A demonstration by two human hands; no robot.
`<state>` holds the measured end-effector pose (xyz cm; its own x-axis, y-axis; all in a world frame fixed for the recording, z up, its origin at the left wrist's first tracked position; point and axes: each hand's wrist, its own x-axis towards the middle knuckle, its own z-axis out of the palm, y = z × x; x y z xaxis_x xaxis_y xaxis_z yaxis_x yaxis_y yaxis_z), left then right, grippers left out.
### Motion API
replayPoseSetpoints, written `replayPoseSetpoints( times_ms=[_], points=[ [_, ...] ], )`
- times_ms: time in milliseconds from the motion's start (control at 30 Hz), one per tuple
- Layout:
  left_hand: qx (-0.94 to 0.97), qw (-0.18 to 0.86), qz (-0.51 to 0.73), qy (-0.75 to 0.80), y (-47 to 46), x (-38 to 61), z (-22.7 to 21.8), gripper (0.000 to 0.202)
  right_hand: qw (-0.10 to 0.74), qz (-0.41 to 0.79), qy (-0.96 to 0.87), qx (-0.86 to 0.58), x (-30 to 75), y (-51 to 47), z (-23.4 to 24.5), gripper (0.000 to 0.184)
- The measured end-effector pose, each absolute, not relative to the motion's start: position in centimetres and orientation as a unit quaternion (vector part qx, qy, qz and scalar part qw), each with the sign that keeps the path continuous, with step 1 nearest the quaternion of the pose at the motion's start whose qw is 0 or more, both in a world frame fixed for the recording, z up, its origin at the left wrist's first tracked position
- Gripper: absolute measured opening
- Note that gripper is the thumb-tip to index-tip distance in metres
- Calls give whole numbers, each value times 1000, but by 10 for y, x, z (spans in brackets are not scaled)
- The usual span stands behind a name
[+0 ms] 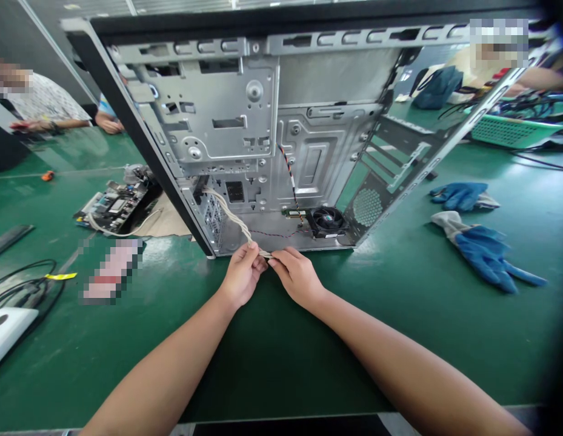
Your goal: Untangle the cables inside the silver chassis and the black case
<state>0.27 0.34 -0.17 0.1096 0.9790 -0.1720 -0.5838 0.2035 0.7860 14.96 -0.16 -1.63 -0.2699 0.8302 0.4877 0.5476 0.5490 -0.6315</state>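
Note:
An open desktop computer case [254, 106] stands upright on the green table, its bare metal inside facing me. From its lower left front panel runs a twisted bundle of whitish cables [229, 212]. My left hand [242, 275] is closed on this bundle, thumb on top. Just to the right, my right hand [299, 275] pinches the cable's end part, which its fingers mostly hide. Inside the case at the bottom sit a black cooling fan [327, 219] and a green memory stick [294, 213]. A thin black, red and white wire [288, 166] hangs down to them.
Left of the case lie a circuit board assembly [120, 200] and black cables [29, 290]. Blue-grey work gloves [483, 251] lie to the right, near a green basket [513, 130] of cables. Other people sit across the table [281, 363].

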Motion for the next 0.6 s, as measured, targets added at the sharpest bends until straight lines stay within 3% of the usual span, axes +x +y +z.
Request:
replayPoseSetpoints(
  times_ms=[600],
  points=[
    [260,703,566,344,4,3,-4,35,397,134,-795,-439,150,-3,-23,14]
  ],
)
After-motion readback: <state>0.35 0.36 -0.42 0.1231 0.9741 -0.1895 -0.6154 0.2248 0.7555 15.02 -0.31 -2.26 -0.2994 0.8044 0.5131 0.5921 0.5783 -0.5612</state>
